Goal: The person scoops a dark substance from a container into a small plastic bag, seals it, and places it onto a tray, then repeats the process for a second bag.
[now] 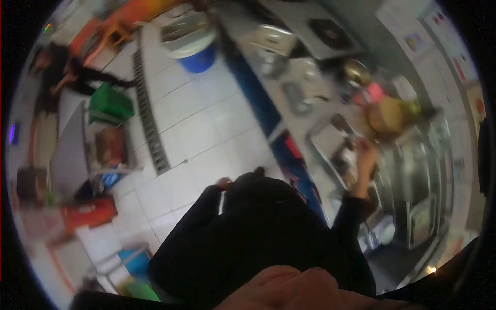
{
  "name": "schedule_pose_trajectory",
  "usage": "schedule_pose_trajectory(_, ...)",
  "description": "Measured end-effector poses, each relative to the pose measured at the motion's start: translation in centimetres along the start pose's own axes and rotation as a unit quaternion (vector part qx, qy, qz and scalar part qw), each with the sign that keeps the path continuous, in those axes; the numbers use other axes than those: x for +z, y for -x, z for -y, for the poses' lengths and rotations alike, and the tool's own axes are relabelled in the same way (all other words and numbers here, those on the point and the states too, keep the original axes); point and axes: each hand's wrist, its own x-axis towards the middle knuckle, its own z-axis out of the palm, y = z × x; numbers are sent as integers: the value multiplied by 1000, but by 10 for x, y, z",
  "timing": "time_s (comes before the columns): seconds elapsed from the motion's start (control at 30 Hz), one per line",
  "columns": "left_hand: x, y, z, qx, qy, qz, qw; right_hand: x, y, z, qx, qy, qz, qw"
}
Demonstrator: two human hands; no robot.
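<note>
My right hand (366,151) reaches out over the counter, above the right side of a metal tray (321,138). Smeared pale and brown contents (347,160) lie in the tray right by the fingers. Motion blur hides the fingers' shape, and I cannot tell whether they hold anything. A round yellow-brown item (385,118), perhaps a board or basket, stands just beyond the fingertips. My left hand (223,183) shows only as a small patch at my waist, its fingers mostly hidden by my dark clothing (258,222). A thin white strip (222,203) lies just below it.
Farther along the counter are a grey tray (297,98), a brassy bowl (356,72) and a pink item (369,94). Metal racks (413,170) stand at the right. On the floor are a blue bucket (198,61) and a drain grate (147,113). Another person (54,75) is far left.
</note>
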Motion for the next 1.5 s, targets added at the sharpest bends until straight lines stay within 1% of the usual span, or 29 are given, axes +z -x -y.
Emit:
schedule_pose_trajectory(0.03, -16, 4, -18, -63, 48, 66, 995, 1, -2, -1, 29, 8, 27, 999)
schedule_pose_trajectory(0.07, -16, 9, -22, -104, 6, 69, 992, 0, -3, 7, 23, -6, 41, 999)
schedule_pose_trajectory(0.1, -13, 13, -18, -102, -4, 68, 992, 10, -4, -6, 21, -40, 34, 998)
schedule_pose_trajectory(0.13, -11, 16, -13, -104, -13, 63, 992, 19, -7, -24, 25, -47, 57, 997)
schedule_pose_trajectory(0.17, -10, 14, -6, -125, -13, 103, 987, 13, -13, -2, -11, 37, 70, 997)
schedule_pose_trajectory(0.2, -7, 11, 1, -150, -12, 142, 978, 15, -20, -5, -1, 17, 78, 997)
schedule_pose_trajectory(0.27, -8, 15, -1, -173, -5, 144, 974, 40, -31, -19, 16, -27, 109, 994)
schedule_pose_trajectory(0.3, -11, 13, -6, -185, 0, 142, 972, 55, -44, -37, 80, -41, 151, 985)
schedule_pose_trajectory(0.33, -14, 12, -16, -235, 0, 132, 963, 68, -54, -54, 9, 4, 131, 991)
schedule_pose_trajectory(0.4, -8, 5, -11, -237, 13, 114, 965, 91, -83, -81, -140, 89, 93, 982)
schedule_pose_trajectory(0.5, -3, 1, -13, -234, 30, 76, 969, 107, -128, -120, -245, 215, 70, 943)
schedule_pose_trajectory(0.6, 0, -2, -19, -230, 57, 26, 971, 98, -155, -105, -203, 150, 211, 944)
schedule_pose_trajectory(0.67, 6, 0, -21, -227, 85, 11, 970, 92, -154, -80, -122, 149, 253, 948)
schedule_pose_trajectory(0.7, 11, 5, -23, -221, 90, -10, 971, 91, -155, -80, -80, 150, 269, 948)
schedule_pose_trajectory(0.73, 15, 10, -25, -259, 115, -3, 959, 91, -157, -82, -96, 166, 267, 944)
schedule_pose_trajectory(0.8, 22, 21, -26, -267, 110, 17, 957, 94, -157, -93, -129, 196, 260, 937)
schedule_pose_trajectory(0.9, 28, 33, -24, -306, 99, 102, 941, 96, -157, -123, -143, 79, 252, 954)
schedule_pose_trajectory(0.93, 45, 36, -10, -298, 85, 109, 945, 88, -154, -106, -146, 81, 257, 952)
schedule_pose_trajectory(1.0, 41, 36, -13, -326, 98, 144, 929, 74, -138, -48, -150, 84, 264, 949)
schedule_pose_trajectory(1.03, 43, 34, -11, -318, 96, 142, 932, 73, -137, -40, -113, 84, 282, 949)
schedule_pose_trajectory(1.1, 44, 30, -9, -305, 91, 139, 938, 72, -135, -28, -105, 92, 276, 951)
schedule_pose_trajectory(1.2, 38, 19, -16, -291, 93, 88, 948, 74, -138, -30, -71, 83, 271, 956)
schedule_pose_trajectory(1.23, 29, 13, -20, -252, 70, 100, 960, 76, -140, -33, -58, 76, 269, 958)
schedule_pose_trajectory(1.33, 20, -3, -28, -231, 101, 33, 967, 75, -141, -39, -107, 90, 210, 968)
schedule_pose_trajectory(1.47, 18, -24, -30, -264, 152, 4, 953, 79, -144, -48, -60, 29, 229, 971)
schedule_pose_trajectory(1.5, 20, -26, -30, -252, 142, -10, 957, 83, -146, -52, -58, 12, 235, 970)
